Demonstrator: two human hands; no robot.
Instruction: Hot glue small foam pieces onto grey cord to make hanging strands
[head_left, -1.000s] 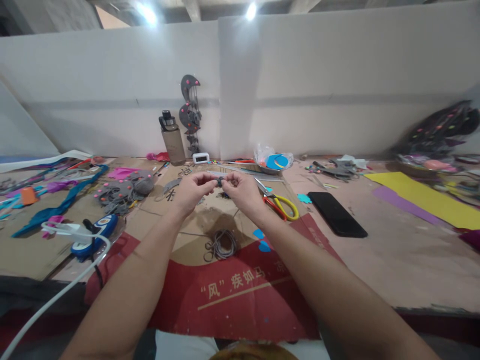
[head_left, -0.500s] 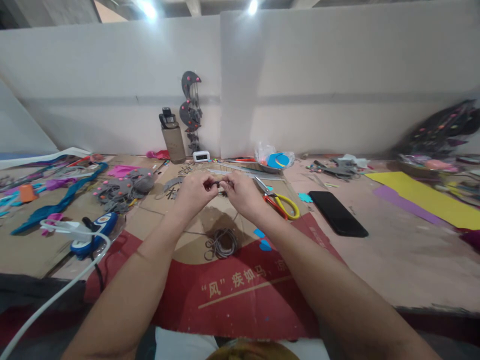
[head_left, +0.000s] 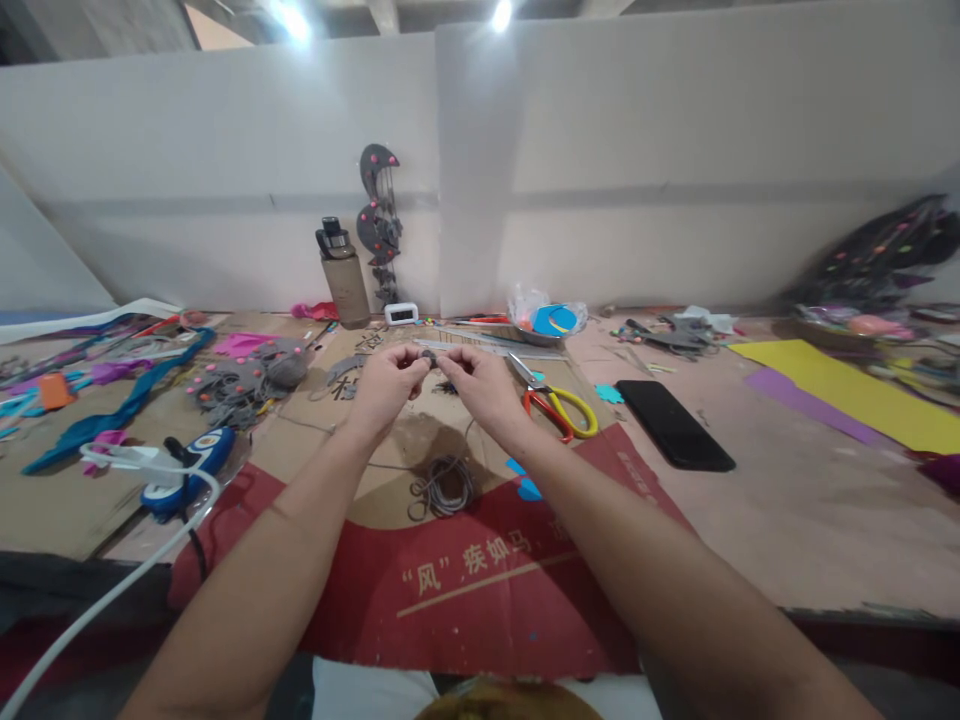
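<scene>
At the lower left, a white cable (head_left: 116,588) leaves the frame, cut off by its edge; it bends up to the blue power strip (head_left: 208,452). Above that, a grey bundle (head_left: 251,380) is too tangled to separate into pieces. Just left of centre, the left hand (head_left: 390,385) pinches a small dark piece (head_left: 430,356) between thumb and index finger; its other fingers are curled and partly hidden. The piece sits at the centre, raised over the cardboard (head_left: 480,620), mostly covered by fingertips, so its long axis and direction cannot be told. The right hand (head_left: 476,380) meets its right side in a narrow thumb-and-finger pinch. Below both hands lies a cord coil (head_left: 450,487), clear of the forearms. Right of centre, the scissors (head_left: 574,412) lie with blades toward the upper left, near the right wrist. Further right, the phone (head_left: 675,427) slants down rightward; tabletop shows between it and the front edge.
</scene>
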